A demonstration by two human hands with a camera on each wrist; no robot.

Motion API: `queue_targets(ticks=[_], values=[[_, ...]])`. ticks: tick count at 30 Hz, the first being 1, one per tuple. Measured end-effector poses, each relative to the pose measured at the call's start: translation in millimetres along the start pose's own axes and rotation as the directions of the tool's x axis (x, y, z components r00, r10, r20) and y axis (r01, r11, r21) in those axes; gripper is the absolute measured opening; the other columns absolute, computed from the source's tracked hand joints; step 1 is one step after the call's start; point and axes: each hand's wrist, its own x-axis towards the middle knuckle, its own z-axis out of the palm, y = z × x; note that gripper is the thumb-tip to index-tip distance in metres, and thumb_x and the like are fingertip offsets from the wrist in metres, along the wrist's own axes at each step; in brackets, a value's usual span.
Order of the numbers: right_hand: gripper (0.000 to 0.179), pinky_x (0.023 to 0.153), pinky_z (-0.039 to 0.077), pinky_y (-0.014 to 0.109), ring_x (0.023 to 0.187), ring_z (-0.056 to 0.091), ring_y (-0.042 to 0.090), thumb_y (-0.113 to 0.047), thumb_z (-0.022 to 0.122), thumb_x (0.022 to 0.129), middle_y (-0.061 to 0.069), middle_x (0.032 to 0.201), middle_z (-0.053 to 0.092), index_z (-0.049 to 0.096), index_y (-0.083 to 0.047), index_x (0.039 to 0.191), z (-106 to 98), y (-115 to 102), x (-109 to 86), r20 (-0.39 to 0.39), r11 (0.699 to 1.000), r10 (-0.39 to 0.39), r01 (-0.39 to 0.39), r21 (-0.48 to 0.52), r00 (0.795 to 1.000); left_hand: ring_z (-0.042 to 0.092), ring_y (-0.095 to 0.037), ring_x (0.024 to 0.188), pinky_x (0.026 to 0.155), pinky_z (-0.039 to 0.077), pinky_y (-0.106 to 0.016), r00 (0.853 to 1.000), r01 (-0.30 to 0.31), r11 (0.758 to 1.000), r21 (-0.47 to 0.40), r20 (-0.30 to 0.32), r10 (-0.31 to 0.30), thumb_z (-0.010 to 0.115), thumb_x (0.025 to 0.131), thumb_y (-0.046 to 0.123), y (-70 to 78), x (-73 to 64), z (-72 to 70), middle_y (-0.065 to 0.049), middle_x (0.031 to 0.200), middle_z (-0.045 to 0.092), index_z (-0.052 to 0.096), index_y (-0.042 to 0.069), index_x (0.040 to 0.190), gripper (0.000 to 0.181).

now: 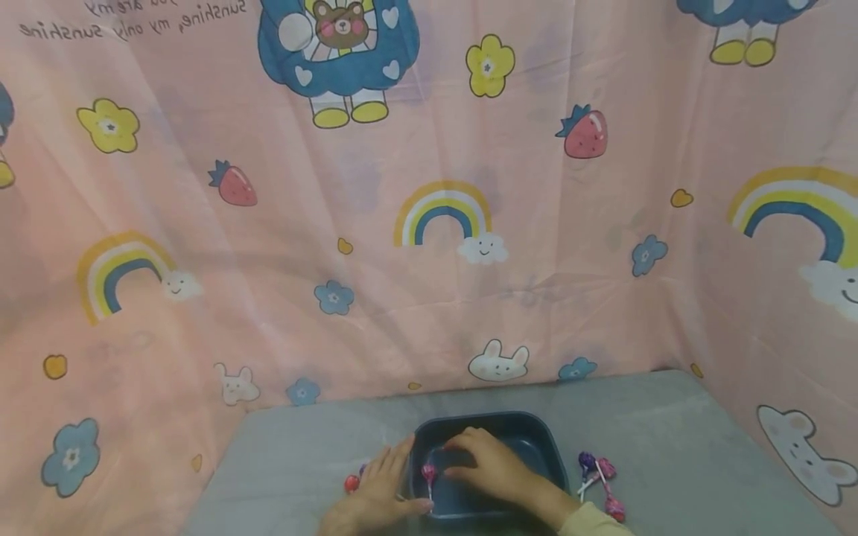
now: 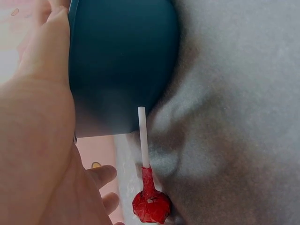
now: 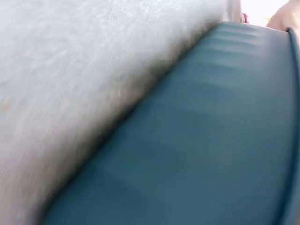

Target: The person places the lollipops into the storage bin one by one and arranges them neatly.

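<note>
A dark blue tray (image 1: 539, 439) with raised sides stands on the grey table. Inside, by its left wall, lies a pink-red lollipop (image 1: 429, 473), its white stick pointing toward the front rim. My left hand (image 1: 375, 487) rests along the tray's left side, fingers extended, thumb tip near the end of that stick. Over the tray's interior is my right hand (image 1: 492, 465), thumb and forefinger apart beside the lollipop with nothing between them. A red-wrapped lollipop (image 2: 151, 206) lies on the table outside the tray, near my left fingers.
Right of the tray, several lollipops (image 1: 606, 469) in purple and pink wrappers lie in a loose pile. Left of it, a red lollipop head (image 1: 351, 484) shows beside my left hand. A pink patterned cloth (image 1: 429, 298) hangs behind the grey table (image 1: 295, 447).
</note>
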Motion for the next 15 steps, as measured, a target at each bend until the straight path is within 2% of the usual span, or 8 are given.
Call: queue_targets(ticks=[5, 11, 15], values=[[0.044, 0.085, 0.052, 0.032, 0.102, 0.057, 0.008, -0.057, 0.059, 0.084, -0.012, 0.107, 0.062, 0.063, -0.026, 0.115, -22, -2, -12.1, -0.034, 1.000, 0.002, -0.002, -0.020, 0.999, 0.017, -0.045, 0.143, 0.104, 0.019, -0.072, 1.000, 0.020, 1.000, -0.003, 0.005, -0.020, 0.060, 0.074, 0.070, -0.4, 0.8, 0.7, -0.009, 0.158, 0.022, 0.002, 0.036, 0.151, 0.102], [0.042, 0.086, 0.053, 0.034, 0.102, 0.058, 0.007, -0.055, 0.060, 0.084, -0.017, 0.109, 0.060, 0.063, -0.026, 0.115, -51, 0, -28.0, -0.145, 0.997, -0.021, 0.009, -0.079, 0.989, 0.016, -0.043, 0.144, 0.106, 0.018, -0.071, 0.999, 0.033, 0.999, -0.001, -0.003, -0.033, 0.058, 0.071, 0.074, -4.5, 4.1, 4.3, -0.006, 0.158, 0.022, 0.002, 0.040, 0.150, 0.103], [0.043, 0.091, 0.050, 0.040, 0.110, 0.057, 0.013, -0.054, 0.061, 0.083, -0.015, 0.115, 0.059, 0.063, -0.027, 0.116, -69, 9, -41.0, -0.178, 0.997, 0.057, -0.067, -0.048, 0.982, 0.016, -0.043, 0.144, 0.108, 0.017, -0.070, 1.000, 0.012, 1.000, 0.007, -0.004, -0.012, 0.057, 0.072, 0.074, -8.2, 6.3, 5.9, -0.006, 0.158, 0.022, 0.002, 0.038, 0.150, 0.103]])
